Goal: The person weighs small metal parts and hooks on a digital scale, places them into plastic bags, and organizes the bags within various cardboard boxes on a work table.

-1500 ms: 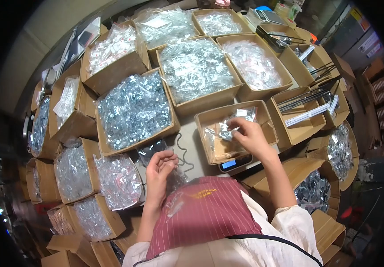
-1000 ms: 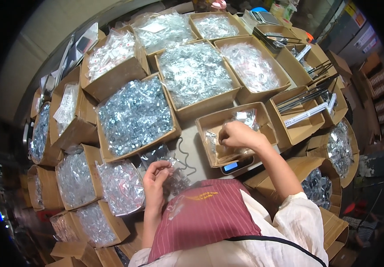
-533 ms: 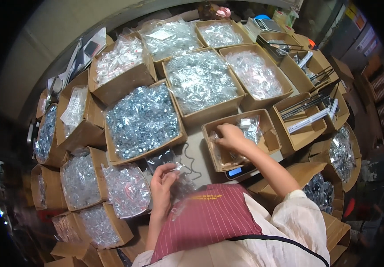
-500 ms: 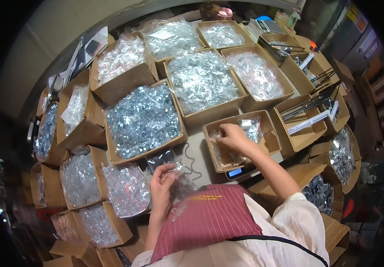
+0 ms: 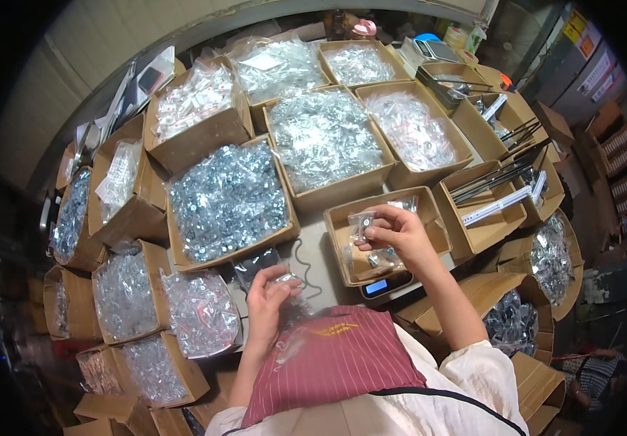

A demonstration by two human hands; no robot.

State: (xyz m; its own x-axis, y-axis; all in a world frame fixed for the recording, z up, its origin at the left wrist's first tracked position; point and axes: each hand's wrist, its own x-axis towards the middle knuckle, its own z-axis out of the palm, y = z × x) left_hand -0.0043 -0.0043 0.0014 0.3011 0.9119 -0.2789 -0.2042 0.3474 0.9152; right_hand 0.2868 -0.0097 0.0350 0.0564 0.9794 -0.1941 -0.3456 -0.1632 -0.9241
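Note:
Pinched in the fingertips of my right hand (image 5: 403,236) is a small clear plastic bag (image 5: 361,225) with a little part inside. That hand is raised over a small open cardboard box (image 5: 352,274), where more clear bags lie. Beneath the box sits a digital scale (image 5: 377,288) with a lit blue display. My left hand (image 5: 270,299), in front of the dark red striped apron (image 5: 350,352), has its fingers curled round a larger clear plastic bag (image 5: 295,311); its contents are hard to make out. A grey wavy cord (image 5: 304,267) lies just beyond it.
Ahead stand cardboard boxes of bagged hardware (image 5: 230,200), silvery packets (image 5: 328,138) and white packets (image 5: 195,102). To the right, a box (image 5: 484,236) holds dark rods and a white rail (image 5: 496,206). Smaller boxes flank me on both sides. Another person (image 5: 595,378) is partly visible at lower right.
My right hand has come up out of the small box with the little clear bag between its fingers. The left hand has barely moved. The whole view has shifted slightly.

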